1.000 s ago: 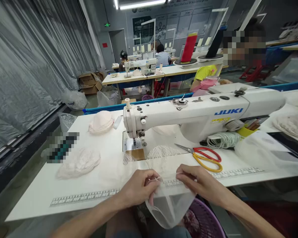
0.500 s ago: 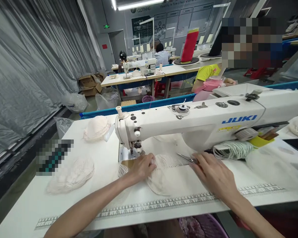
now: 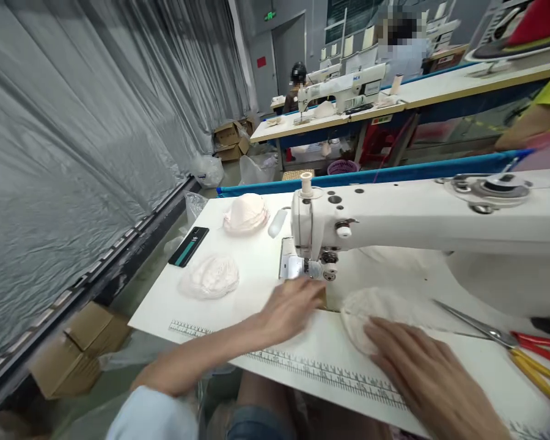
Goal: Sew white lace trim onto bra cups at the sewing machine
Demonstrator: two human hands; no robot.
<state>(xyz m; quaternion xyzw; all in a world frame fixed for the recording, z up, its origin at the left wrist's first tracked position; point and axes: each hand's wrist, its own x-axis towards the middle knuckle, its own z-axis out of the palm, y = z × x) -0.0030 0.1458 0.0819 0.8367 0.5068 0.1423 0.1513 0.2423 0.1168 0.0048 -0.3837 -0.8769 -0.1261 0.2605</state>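
Observation:
My left hand (image 3: 293,310) is blurred, just in front of the presser foot (image 3: 312,267) of the white sewing machine (image 3: 385,223). Whether its fingers hold anything is too smeared to see. Flat and with fingers stretched out, my right hand (image 3: 421,360) touches the edge of a pale, sheer fabric piece (image 3: 360,315) to the right of the needle area. Scissors (image 3: 488,330) with metal blades lie right of that hand, with red and yellow handles beside them.
Left of the machine are two stacks of pale fabric pieces, a rounded stack (image 3: 246,214) and a flatter stack (image 3: 211,276). A phone (image 3: 189,246) lies by the table's left edge. A printed ruler (image 3: 321,370) runs along the front. Cardboard boxes (image 3: 80,351) stand on the floor.
My right hand has let go of the scissors, which now lie on the table, and rests by the fabric. My left hand has come off the fabric. The view has swung left.

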